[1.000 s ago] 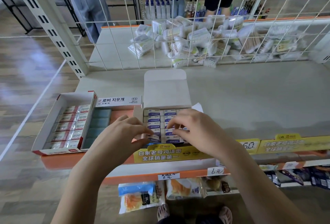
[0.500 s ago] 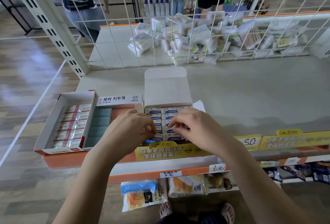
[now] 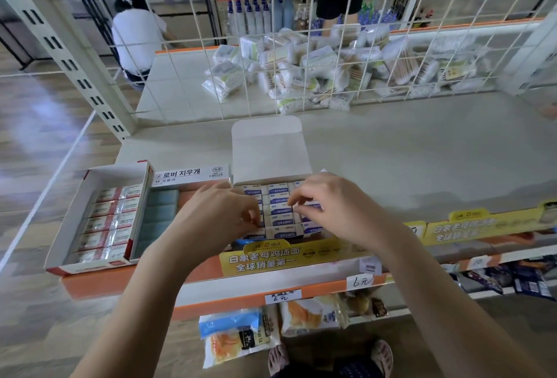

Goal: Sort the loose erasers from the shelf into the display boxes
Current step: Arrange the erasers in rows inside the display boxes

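Observation:
A white display box [image 3: 269,148] stands mid-shelf with its lid folded back. Rows of blue-and-white erasers [image 3: 281,209] marked ERASER fill it. My left hand [image 3: 217,216] hovers over the box's left column, fingertips pinched on an eraser there. My right hand [image 3: 337,207] is over the right column, thumb and forefinger pinching the end of a white eraser [image 3: 304,206]. To the left lies a red-and-white display box [image 3: 90,179] with wrapped erasers [image 3: 110,216], and beside it a box of teal erasers [image 3: 159,210] under a Korean label [image 3: 180,173].
A wire grid [image 3: 301,46] closes off the shelf's back, with a heap of cotton-swab packs [image 3: 316,67] behind it. Yellow price strips [image 3: 470,225] line the front edge. Snack packs [image 3: 238,335] hang on the lower shelf. A person [image 3: 135,37] crouches in the far aisle.
Both hands stay over the middle box, fingers shifting slightly among the erasers. The person in the far aisle has gone from standing to crouching.

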